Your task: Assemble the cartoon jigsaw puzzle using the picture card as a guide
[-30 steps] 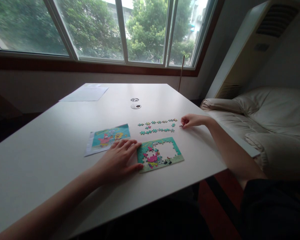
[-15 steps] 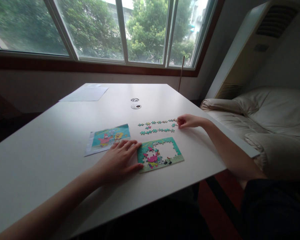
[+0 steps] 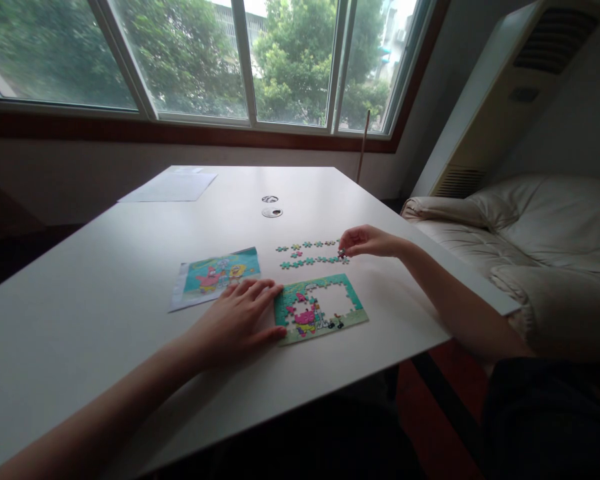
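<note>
A partly filled jigsaw puzzle lies on the white table, with gaps in its middle and left side. My left hand rests flat with fingers spread, its fingertips and thumb touching the puzzle's left edge. Pinched in the fingertips of my right hand is a small dark puzzle piece, held over the right end of the loose rows. Those loose puzzle pieces lie beyond the puzzle in rows, mostly green. Partly under my left hand's fingers is a cartoon picture sheet.
White paper sheets lie at the table's far left. Two round metal-rimmed fittings are set in the tabletop. To the right stands a cream leather sofa, and a window is at the back.
My right hand has moved a little left and lifted, and a dark puzzle piece now shows in its fingertips. My left hand and the puzzle have stayed put.
</note>
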Tool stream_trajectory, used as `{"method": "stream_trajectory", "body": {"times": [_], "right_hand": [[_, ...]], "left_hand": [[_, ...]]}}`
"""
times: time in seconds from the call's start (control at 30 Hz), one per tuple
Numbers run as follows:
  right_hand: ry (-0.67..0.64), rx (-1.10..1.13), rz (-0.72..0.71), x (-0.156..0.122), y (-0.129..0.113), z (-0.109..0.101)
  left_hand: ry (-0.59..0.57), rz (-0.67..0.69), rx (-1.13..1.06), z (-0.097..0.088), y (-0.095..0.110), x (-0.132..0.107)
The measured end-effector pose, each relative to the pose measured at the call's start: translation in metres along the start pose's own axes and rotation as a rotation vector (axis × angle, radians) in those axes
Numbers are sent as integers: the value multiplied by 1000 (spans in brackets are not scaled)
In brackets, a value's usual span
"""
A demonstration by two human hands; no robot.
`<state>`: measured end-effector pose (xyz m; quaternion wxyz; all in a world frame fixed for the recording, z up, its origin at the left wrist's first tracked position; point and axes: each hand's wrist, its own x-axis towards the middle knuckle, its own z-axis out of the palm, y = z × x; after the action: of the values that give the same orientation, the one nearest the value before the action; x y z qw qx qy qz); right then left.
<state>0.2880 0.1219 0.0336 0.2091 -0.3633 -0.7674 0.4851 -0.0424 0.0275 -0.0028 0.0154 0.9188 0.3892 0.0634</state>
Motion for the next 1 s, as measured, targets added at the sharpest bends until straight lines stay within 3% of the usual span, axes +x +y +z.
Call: {"method": "stream_trajectory", "body": {"times": [0.2,0.6,1.0], "right_hand": [[-18,17,-15,5,-7,21],[-121,-54,-42,3,-31,86],[-35,-279,-110,5,-29,98]], "left_hand": [[20,-9,1,-1,2,0],[31,-22,12,-1,5,1],[26,-20,6,-2,6,1]]}}
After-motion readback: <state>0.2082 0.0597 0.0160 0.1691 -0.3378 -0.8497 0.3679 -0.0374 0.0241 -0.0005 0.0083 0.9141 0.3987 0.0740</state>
